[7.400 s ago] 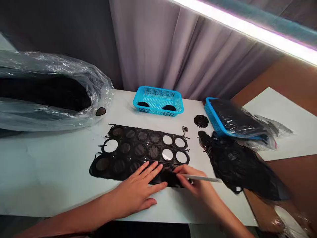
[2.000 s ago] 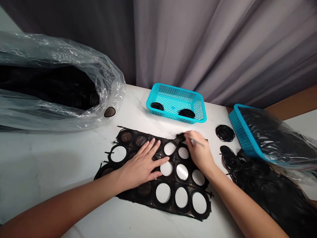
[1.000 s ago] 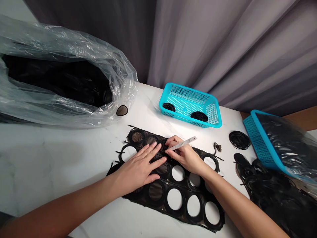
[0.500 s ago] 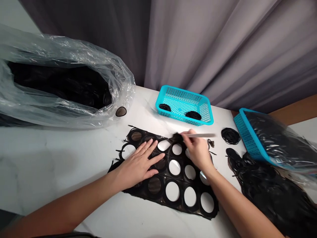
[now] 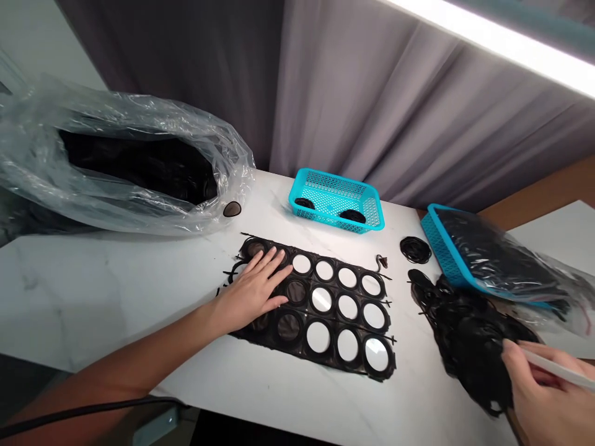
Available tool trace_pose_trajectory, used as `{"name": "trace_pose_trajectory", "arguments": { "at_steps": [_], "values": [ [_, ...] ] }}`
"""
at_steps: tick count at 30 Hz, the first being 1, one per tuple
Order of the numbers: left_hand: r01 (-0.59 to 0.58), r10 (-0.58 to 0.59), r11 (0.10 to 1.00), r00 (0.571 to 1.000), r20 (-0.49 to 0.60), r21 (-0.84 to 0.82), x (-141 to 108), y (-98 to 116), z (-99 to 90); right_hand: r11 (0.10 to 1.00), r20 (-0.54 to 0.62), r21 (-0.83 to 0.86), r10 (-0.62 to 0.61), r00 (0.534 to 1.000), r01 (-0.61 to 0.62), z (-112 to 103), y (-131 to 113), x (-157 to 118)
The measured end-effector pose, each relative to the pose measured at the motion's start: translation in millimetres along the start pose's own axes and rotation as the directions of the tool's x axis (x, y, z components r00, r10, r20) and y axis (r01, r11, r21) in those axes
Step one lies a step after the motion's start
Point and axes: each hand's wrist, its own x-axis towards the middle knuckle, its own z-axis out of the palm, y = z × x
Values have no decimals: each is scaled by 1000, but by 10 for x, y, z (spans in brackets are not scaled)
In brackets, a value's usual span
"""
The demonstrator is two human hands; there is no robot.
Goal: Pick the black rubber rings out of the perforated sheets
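Note:
A black sheet (image 5: 341, 292) with rows of round openings lies flat on the white table; several openings at right show white, some at left are dark. My left hand (image 5: 253, 288) rests on its left part, fingers spread, holding nothing. At the lower right, my right hand (image 5: 543, 384) grips a thin pale stick-like tool (image 5: 555, 370), fingers closed round it. This hand is over the edge of a heap of black pieces (image 5: 474, 334). Whether the tool's tip holds a piece is hidden.
A turquoise basket (image 5: 337, 221) with two black coils stands at the back. Black coil (image 5: 415, 249) lies near a second turquoise basket (image 5: 444, 248) with bagged black material. A large clear bag (image 5: 162, 105) of black material is at left, beside a small dark oval (image 5: 232, 209).
My right hand has moved from the sheet's top edge to the heap at lower right, still with the tool. The dark piece at the sheet's top is gone from there. The view has shifted.

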Motion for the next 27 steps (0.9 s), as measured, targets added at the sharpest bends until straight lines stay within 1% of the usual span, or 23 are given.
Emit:
{"name": "trace_pose_trajectory", "arguments": {
  "at_steps": [1, 2, 3, 4, 5, 6, 7, 8, 9, 10, 11, 12, 13, 16, 20, 27],
  "values": [
    [-22, 22, 1000, 1000, -4, -10, -57, 39, -32, 997, 43, 77, -27, 999, 24, 28, -129, -16],
    [-48, 48, 999, 999, -1, -23, -123, 89, -56, 981, 106, 190, -65, 992, 44, 80, -279, -35],
    [-71, 71, 997, 997, 8, -35, -193, 145, -67, 941, 194, 333, -125, 973, 54, 156, -444, -62],
    [-83, 84, 996, 996, 21, -39, -262, 204, -67, 871, 289, 486, -235, 928, 69, 252, -619, -100],
    [-84, 85, 996, 996, 36, -35, -326, 260, -56, 798, 368, 597, -366, 855, 84, 363, -798, -151],
    [-75, 77, 997, 996, 49, -26, -380, 309, -37, 740, 443, 666, -497, 746, 97, 482, -977, -214],
    [-61, 61, 998, 996, 59, -14, -422, 349, -15, 696, 492, 710, -601, 630, 109, 602, -1148, -285],
    [-46, 46, 999, 997, 64, -3, -452, 378, 8, 644, 501, 756, -683, 532, 117, 717, -1305, -358],
    [-33, 33, 999, 998, 62, 4, -471, 396, 28, 602, 496, 790, -738, 458, 115, 821, -1444, -428],
    [-25, 25, 1000, 998, 60, 7, -481, 404, 44, 575, 491, 809, -775, 397, 121, 912, -1560, -488],
    [-22, 22, 1000, 998, 60, 8, -485, 405, 55, 559, 487, 820, -797, 358, 128, 990, -1652, -536],
    [-21, 21, 1000, 998, 62, 7, -487, 403, 63, 552, 487, 823, -807, 334, 135, 1053, -1719, -568],
    [-22, 22, 1000, 998, 65, 5, -487, 398, 67, 553, 491, 821, -811, 318, 143, 1103, -1765, -586],
    [-20, 20, 1000, 998, 63, -8, -494, 389, 74, 565, 508, 811, -809, 295, 152, 1191, -1808, -582],
    [-12, 13, 1000, 999, 49, -26, -504, 395, 85, 575, 530, 803, -808, 257, 153, 1221, -1802, -551],
    [-12, 14, 999, 999, 47, -33, -509, 389, 100, 562, 515, 798, -824, 238, 217, 1209, -1835, -546]
  ]
}}
